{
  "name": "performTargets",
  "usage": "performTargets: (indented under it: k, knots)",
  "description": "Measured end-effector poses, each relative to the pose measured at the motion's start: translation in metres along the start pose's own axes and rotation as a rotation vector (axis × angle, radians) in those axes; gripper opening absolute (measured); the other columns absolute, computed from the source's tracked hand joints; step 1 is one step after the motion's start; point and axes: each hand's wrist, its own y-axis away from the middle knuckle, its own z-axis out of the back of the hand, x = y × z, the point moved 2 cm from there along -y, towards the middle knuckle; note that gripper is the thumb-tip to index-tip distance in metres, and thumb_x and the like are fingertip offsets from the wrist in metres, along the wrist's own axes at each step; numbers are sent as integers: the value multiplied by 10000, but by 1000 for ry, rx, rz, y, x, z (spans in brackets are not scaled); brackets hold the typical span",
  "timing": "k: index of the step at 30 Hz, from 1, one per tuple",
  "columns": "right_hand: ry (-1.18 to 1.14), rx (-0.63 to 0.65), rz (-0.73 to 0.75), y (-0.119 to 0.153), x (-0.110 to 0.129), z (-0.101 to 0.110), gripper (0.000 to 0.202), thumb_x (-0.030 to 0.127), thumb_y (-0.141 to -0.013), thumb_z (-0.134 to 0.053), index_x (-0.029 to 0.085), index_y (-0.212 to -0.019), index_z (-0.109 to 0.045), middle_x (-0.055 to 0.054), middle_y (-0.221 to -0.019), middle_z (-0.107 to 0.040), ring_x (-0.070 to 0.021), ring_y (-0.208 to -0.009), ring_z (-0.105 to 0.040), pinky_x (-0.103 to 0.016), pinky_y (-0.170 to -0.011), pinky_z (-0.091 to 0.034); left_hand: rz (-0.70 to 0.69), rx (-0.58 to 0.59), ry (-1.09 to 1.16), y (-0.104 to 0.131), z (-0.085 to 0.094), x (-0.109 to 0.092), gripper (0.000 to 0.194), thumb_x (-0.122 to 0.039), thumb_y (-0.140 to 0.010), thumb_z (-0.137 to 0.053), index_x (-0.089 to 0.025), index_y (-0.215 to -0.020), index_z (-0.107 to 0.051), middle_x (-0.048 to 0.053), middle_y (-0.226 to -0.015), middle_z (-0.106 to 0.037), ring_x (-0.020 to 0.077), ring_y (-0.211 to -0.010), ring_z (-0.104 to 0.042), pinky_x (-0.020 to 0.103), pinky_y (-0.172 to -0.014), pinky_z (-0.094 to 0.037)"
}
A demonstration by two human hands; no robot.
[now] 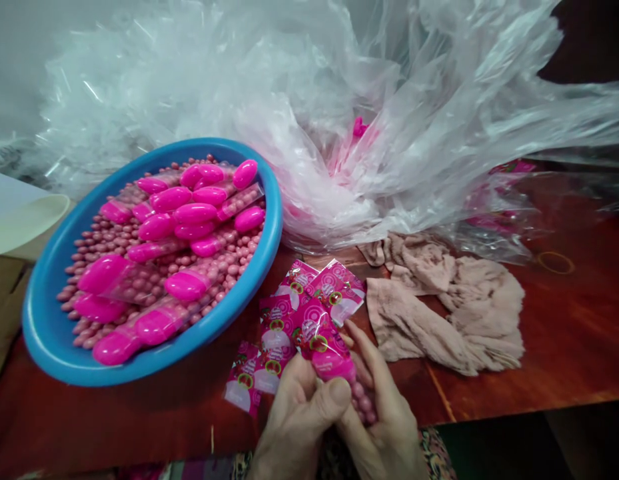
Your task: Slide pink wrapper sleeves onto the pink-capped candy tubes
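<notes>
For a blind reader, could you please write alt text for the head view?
The left hand and right hand hold a tube of pink balls, a printed packet at its pink end. A red table holds more packets, a blue basin of balls and capped tubes left, a beige cloth right, and clear plastic behind.

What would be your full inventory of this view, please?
Basin: one, blue, left
Balls: uncountable, dusty pink, inside basin
Capped tubes: over a dozen, clear and pink, atop balls
Printed packets: about five, pink, centre
Plastic film: uncountable, clear, behind
Cloth: one, dusty pink, right of centre
Rubber band: one, tan, far right
Cardboard: some, brown, left edge
Curved piece: one, cream, left edge
Tabletop: one, reddish, beneath
Held tube: one, clear and pink, between hands
Held packet: one, pink, on held tube
Left hand: one, on held tube
Right hand: one, on held tube
</notes>
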Motion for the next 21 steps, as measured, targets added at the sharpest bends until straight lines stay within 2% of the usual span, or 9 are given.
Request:
performTargets:
  k: [3,8,11,13,15,17,19,21]
  knots:
    - [-59,28,-71,-3,-2,1,558,303,-860,-561,260,-1376,-351,8,-958,-729,-91,-682,-698,-94,-537,-530,-29,-14,29,-2,0,2,166,-308,-760,-666,-145,-770,-694,49,-632,-664,156,-625,-631,302,-698,-483]
    - [-115,172,-99,-2,-3,6,637,279,-833,-586,224,-1411,-324,-45,-1142,-673,-152,-930,-677,-181,-742,-551,-34,-56,84,-1,7,-2,109,-250,-744,-677,-151,-784,-697,55,-637,-676,183,-635,-648,338,-724,-496]
    - [-117,297,-122,-3,0,11,626,288,-830,-593,221,-1404,-353,-59,-1192,-636,-169,-995,-646,-227,-844,-515,-41,-73,58,2,10,-7,127,-231,-723,-694,-143,-814,-709,65,-667,-687,204,-673,-653,349,-737,-496]
    - [-157,339,-177,-5,4,14,631,323,-831,-605,218,-1401,-358,-67,-1191,-620,-170,-1003,-629,-247,-876,-493,-37,-126,77,4,11,-8,84,-233,-745,-679,-165,-785,-708,47,-649,-686,195,-675,-652,346,-749,-492]
    - [-258,349,-266,-8,9,16,621,377,-827,-622,240,-1383,-381,-50,-1136,-622,-144,-927,-630,-223,-817,-500,-44,-183,108,6,12,-7,101,-256,-774,-658,-182,-714,-688,27,-627,-682,181,-670,-651,337,-757,-488]
    - [-376,344,-381,-10,14,17,621,428,-811,-643,266,-1361,-403,-17,-989,-638,-90,-731,-603,-176,-680,-495,-65,-209,98,6,10,-6,169,-297,-783,-650,-179,-664,-668,23,-620,-682,177,-673,-648,327,-754,-488]
    - [-443,351,-494,-10,17,18,676,469,-788,-661,260,-1369,-385,17,-778,-617,-47,-532,-475,-139,-517,-420,-78,-197,41,4,9,-5,199,-330,-749,-685,-161,-644,-667,32,-604,-681,186,-671,-648,325,-742,-494]
    - [-433,366,-536,-10,18,18,705,490,-786,-657,249,-1383,-368,53,-624,-527,-37,-463,-342,-118,-426,-303,-82,-192,1,2,7,-5,215,-340,-685,-741,-143,-630,-674,36,-554,-668,196,-633,-648,334,-719,-503]
